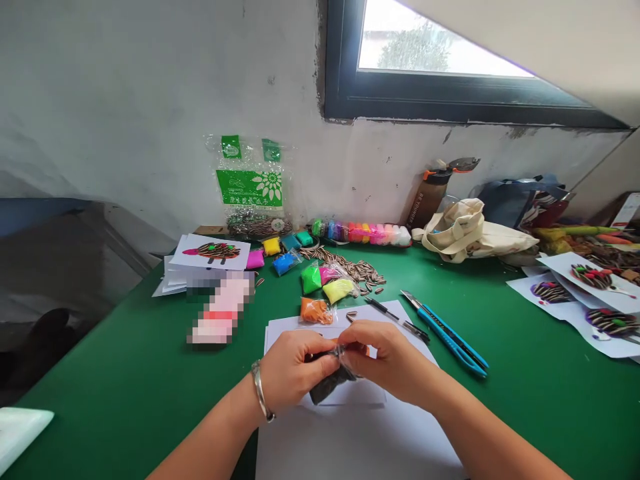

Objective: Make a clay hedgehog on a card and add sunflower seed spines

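Over the white paper (pixel 350 440) at the table's front, both hands are closed on one small clear packet of black modelling clay (pixel 330 387). My left hand (pixel 295 367), with a silver bracelet at the wrist, grips the packet's body. The fingers of my right hand (pixel 387 360) pinch its plastic edge near the top. Just beyond them sits a packet of orange clay (pixel 315 311). Green (pixel 311 279) and yellow clay packets (pixel 339 289) lie behind it, next to a heap of striped sunflower seeds (pixel 353 267). My fingers partly hide the packet and the paper.
Right of the paper lie a black pen (pixel 383 308) and a blue utility knife (pixel 447 337), blade out. Seed pictures (pixel 215 252) are stacked at left, more (pixel 610 320) at right. A seed bag (pixel 250 193), brown bottle (pixel 427 197) and cloth bag (pixel 470 233) stand by the wall.
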`<state>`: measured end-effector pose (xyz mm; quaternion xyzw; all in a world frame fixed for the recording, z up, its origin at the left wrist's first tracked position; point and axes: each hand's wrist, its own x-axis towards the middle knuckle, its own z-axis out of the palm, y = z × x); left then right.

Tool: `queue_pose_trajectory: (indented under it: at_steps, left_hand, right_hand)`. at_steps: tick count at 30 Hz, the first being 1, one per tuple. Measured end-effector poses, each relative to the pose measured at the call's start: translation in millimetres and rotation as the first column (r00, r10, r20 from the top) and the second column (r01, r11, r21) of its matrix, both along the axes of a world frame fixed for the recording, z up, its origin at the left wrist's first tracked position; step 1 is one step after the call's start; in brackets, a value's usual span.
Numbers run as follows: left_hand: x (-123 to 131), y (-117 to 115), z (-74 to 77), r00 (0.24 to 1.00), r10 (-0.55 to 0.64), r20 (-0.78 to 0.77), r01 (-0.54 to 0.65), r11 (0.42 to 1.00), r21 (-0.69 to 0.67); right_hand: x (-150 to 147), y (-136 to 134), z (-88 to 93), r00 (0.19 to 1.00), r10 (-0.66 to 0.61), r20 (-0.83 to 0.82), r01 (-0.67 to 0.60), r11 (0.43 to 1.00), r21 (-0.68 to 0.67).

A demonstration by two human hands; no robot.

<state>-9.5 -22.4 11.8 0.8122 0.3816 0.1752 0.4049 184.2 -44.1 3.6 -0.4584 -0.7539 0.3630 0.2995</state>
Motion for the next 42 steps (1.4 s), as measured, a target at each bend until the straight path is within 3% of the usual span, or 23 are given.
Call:
queue_pose_trajectory:
  at_steps: [5,11,23,31,37,42]
  left_hand:
    - [0.1,-2.2,2.2,1.000,-0.017,-0.002,0.017,0.999,0.032]
    - [1.6,-5.4,2.4,0.997,-0.077,-0.014,0.078,0.997,0.008]
    - [6.8,-6.2,-0.8,0.992,-0.016,-0.126,0.031,0.993,0.117]
    - [3.1,-4.7,-1.9,0.995,0.000,-0.101,0.011,0.994,0.112]
    - [0.7,-4.5,0.3,0.997,0.024,-0.073,-0.018,0.996,0.082]
    - [4.2,-5.6,-4.7,0.994,0.003,-0.114,0.013,0.990,0.142]
  right_hand:
    - [-0.4,-0.6,1.7,1.000,0.002,0.006,-0.002,1.000,0.024]
    - [2.1,-1.2,8.3,0.992,0.119,-0.041,-0.122,0.988,-0.095]
    - [-14.0,-6.0,-3.7,0.956,-0.104,0.274,0.058,0.984,0.170]
    - [0.2,-2.7,3.7,0.990,0.065,0.127,-0.064,0.998,-0.011]
    - [-2.2,-2.6,1.0,0.986,-0.005,0.166,0.000,0.999,0.033]
    - [-8.5,-1.8,-7.7,0.970,-0.077,0.229,0.062,0.995,0.073]
